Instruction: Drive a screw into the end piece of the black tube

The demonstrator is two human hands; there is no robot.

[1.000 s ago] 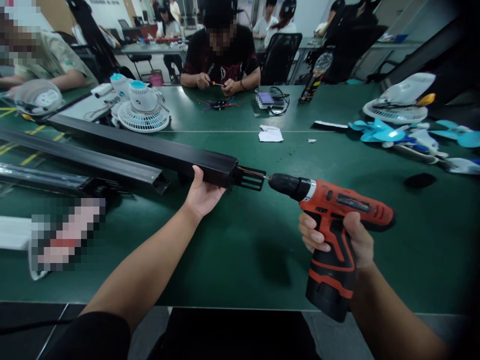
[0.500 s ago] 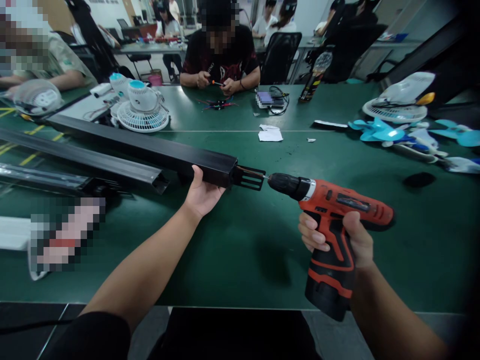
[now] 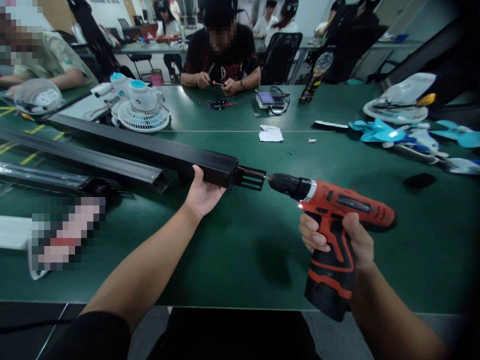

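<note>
My left hand (image 3: 204, 194) grips the near end of a long black rectangular tube (image 3: 165, 152), thumb on its side and fingers beneath. Out of that end sticks a flat black slotted bracket (image 3: 253, 178). In my right hand (image 3: 337, 237) is a red and black cordless drill (image 3: 348, 200), held by its handle with the chuck pointing left. Its bit reaches toward the bracket and the tube's open end; where exactly the tip sits is hard to make out. A small light glows under the drill's chuck.
Two more black metal profiles (image 3: 86, 155) lie at left. White fans (image 3: 144, 107) stand behind the tube; blue fan blades (image 3: 378, 130) lie at right. Paper scraps (image 3: 270, 134), a bottle (image 3: 317, 77) and a black oval piece (image 3: 420, 180) rest on the green table (image 3: 225, 260). A person (image 3: 221, 60) works opposite.
The small light under the drill's chuck has come on. Both hands, the tube and the drill hold almost the same place.
</note>
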